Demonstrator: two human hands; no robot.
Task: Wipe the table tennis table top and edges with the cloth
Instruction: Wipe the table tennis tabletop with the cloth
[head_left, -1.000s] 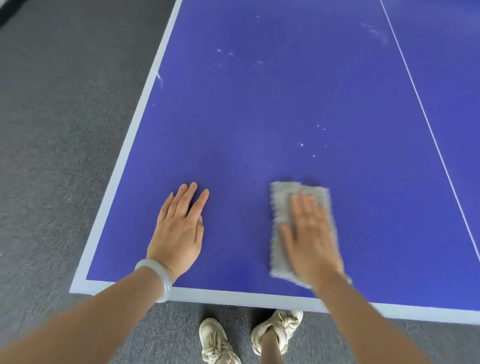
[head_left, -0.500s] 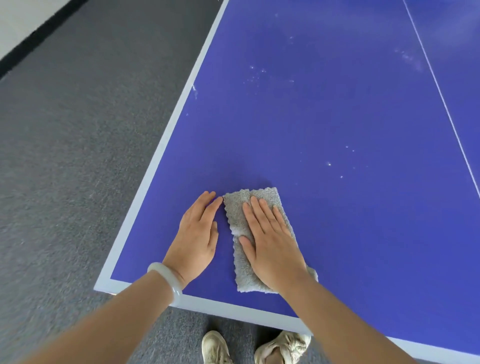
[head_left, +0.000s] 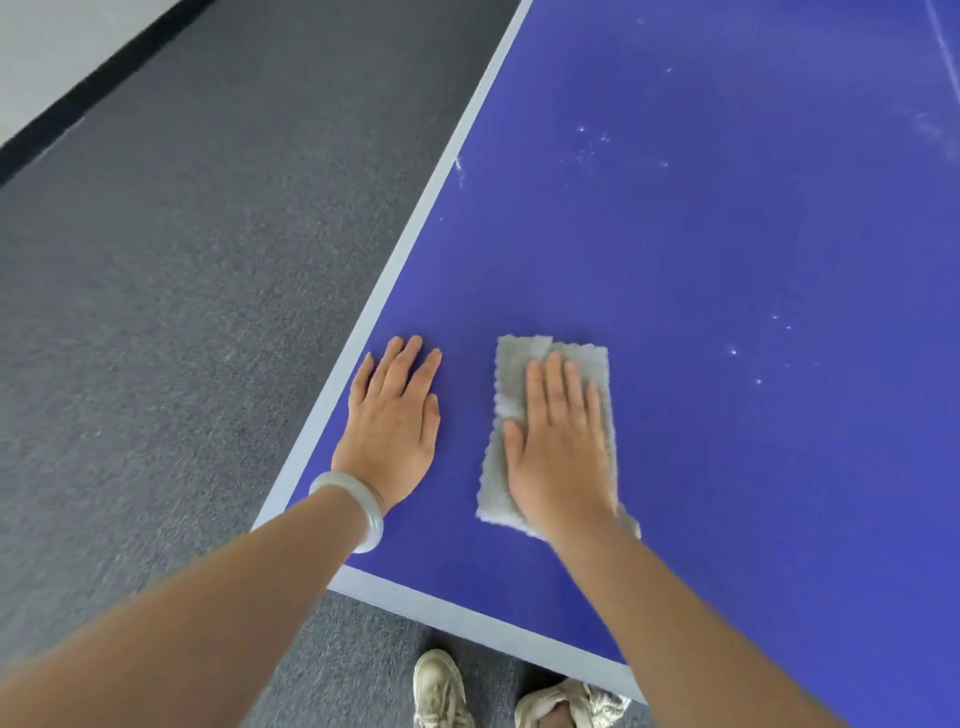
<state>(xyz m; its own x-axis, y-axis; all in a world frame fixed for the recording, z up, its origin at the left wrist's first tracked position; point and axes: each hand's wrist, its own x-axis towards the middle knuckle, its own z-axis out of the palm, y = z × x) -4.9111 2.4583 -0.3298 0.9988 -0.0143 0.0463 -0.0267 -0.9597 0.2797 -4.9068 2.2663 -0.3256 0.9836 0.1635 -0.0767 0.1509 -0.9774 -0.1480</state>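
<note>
Table tennis surface (head_left: 701, 249) fills most of my feed, deep blue with a pale edge band (head_left: 415, 223) along the left and near sides and grey carpet (head_left: 182, 260) beyond. The cloth (head_left: 511, 374) is a small grey folded rag lying flat near the corner. It looks soft, light and floppy, so I reckon it bunches if dragged by a corner. Better driven with a flat palm on top, or pinched over the rim for the edges. Right hand (head_left: 558, 452) lies flat on it, fingers straight, pressing down. Left hand (head_left: 392, 415) is just beside it, flat on bare blue, holding nothing. Tiny white specks (head_left: 592, 145) sit further up, well apart from both hands, so plenty left to wipe imo.
</note>
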